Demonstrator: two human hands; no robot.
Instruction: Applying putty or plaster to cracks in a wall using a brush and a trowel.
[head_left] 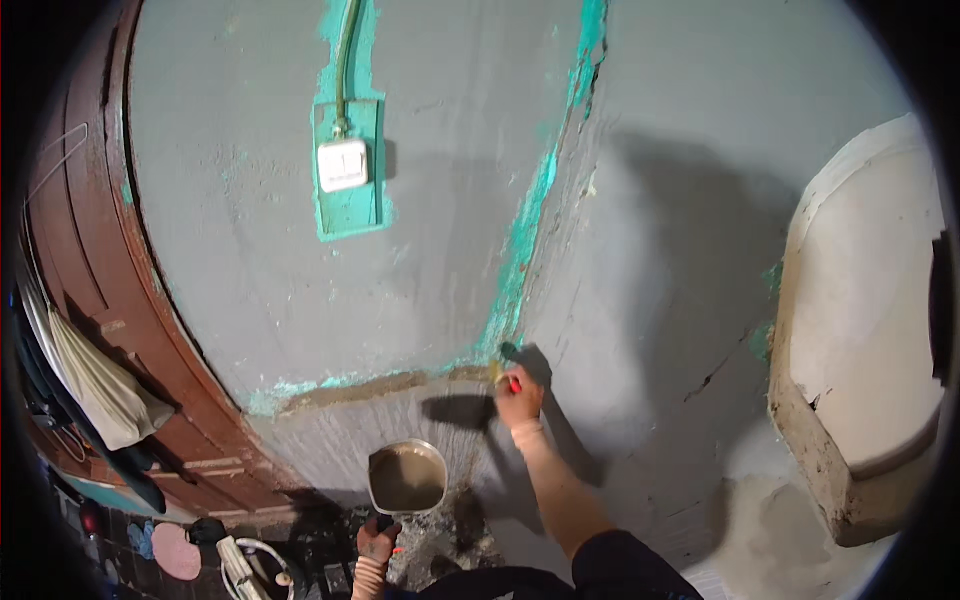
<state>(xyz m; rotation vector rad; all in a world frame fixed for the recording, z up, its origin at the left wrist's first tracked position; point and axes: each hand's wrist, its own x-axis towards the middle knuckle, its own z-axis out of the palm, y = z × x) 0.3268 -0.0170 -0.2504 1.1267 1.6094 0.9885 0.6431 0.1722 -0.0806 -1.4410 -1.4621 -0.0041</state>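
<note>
My right hand (519,405) is raised to the wall corner, its fingers closed round a small brush with a red handle (515,385). Pale yellowish bristles (495,370) meet the wall where the turquoise corner strip (517,250) ends and a rough brown-grey mortar band (360,391) begins. Lower down, my left hand (378,543) grips the dark handle of a metal saucepan (443,480). Greyish-brown liquid (408,480) lies inside the pan, which is held just off the wall below the band.
On the grey wall (240,200) sits a white switch (343,165) with a conduit above it. A brown door (95,230) with hanging cloths (110,390) stands left. A pale basin-like fixture (790,380) juts out right. Several items, including a pink round thing (177,550), lie on the floor.
</note>
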